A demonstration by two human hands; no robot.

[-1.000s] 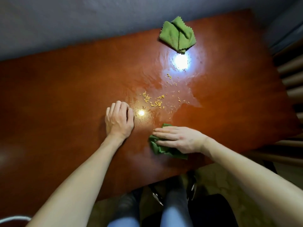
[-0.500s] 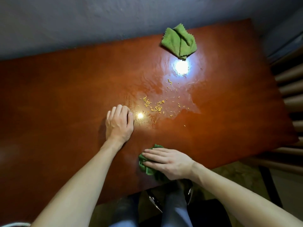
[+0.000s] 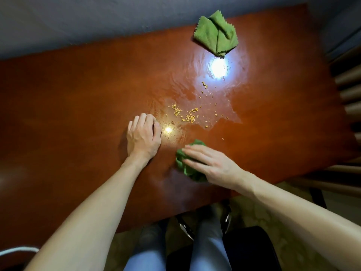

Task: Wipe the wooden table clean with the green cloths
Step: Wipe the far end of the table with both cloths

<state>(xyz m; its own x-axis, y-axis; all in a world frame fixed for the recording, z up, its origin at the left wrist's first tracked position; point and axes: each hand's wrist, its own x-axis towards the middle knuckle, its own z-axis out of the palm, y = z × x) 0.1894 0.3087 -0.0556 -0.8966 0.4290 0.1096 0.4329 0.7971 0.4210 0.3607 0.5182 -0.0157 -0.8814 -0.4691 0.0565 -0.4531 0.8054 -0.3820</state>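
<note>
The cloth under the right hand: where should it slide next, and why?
Probably forward, into the yellow crumbs. The right hand presses the cloth flat on the table just short of them, and they lie scattered on a wet-looking patch.

Grey wall (image 3: 97, 26) at far side; slatted wooden furniture (image 3: 347, 90) right; mottled floor (image 3: 254, 218) below.

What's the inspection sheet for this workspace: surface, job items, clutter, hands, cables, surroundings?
Surface: wooden table, glossy, wet smear mid-right.
Job's things: bunched green cloth under right hand; folded green cloth at far edge.
Clutter: yellow crumbs in the smear.
Hands: left hand rests on table, empty; right hand presses flat on bunched green cloth.
Cables: white curved strip lower left, unclear.
Surroundings: grey wall, slatted chair at right.
</note>
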